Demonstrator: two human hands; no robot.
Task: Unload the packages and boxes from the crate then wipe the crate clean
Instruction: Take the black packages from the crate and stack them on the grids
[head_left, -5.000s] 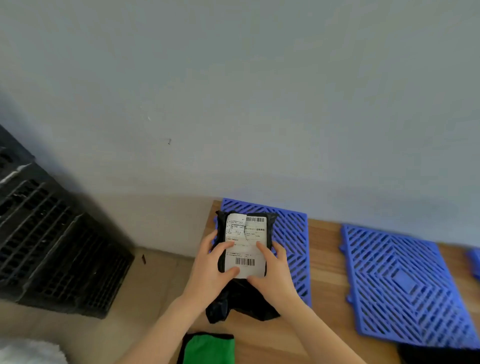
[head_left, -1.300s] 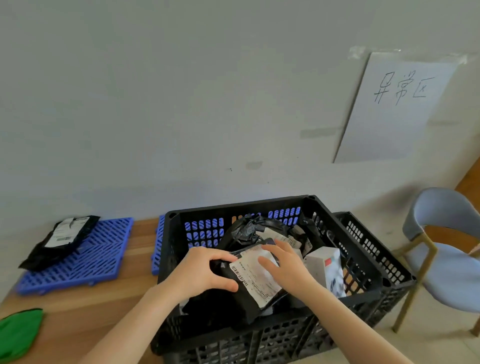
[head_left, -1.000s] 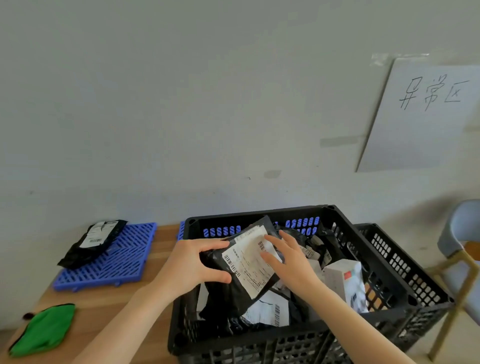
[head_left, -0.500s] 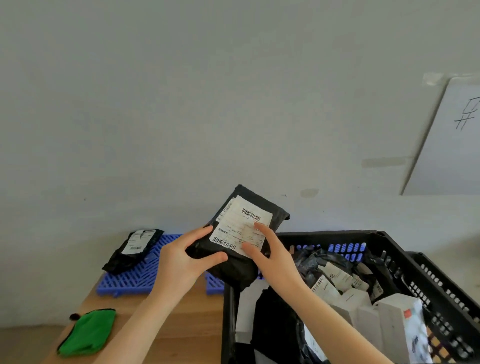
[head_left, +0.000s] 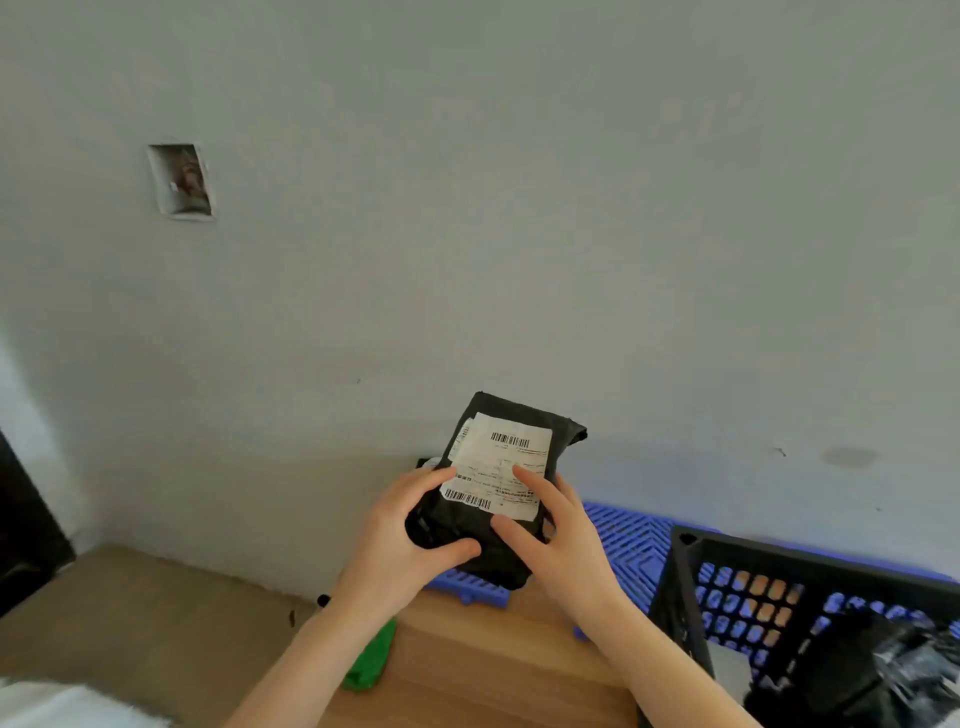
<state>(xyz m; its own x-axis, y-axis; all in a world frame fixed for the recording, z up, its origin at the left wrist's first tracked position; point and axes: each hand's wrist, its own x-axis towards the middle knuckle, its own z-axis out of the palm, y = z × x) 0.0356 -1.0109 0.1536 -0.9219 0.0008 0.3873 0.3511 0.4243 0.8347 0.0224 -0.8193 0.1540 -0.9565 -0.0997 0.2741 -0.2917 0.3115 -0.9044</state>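
I hold a black plastic package with a white barcode label in both hands, above the left end of the wooden table. My left hand grips its left edge and my right hand its right side, fingers on the label. The black crate stands at the lower right, with black packages still inside. A blue grid mat lies under and behind the held package. The earlier package on the mat is almost hidden behind the held one.
A green cloth lies on the table's left edge below my left arm. The grey wall rises right behind the table, with a small recess high on the left. Floor lies to the left, and a dark object stands at the far left edge.
Both hands lifted the black package out of the crate and carried it left over the blue mat. My view swung left, so the crate now sits at the right edge.
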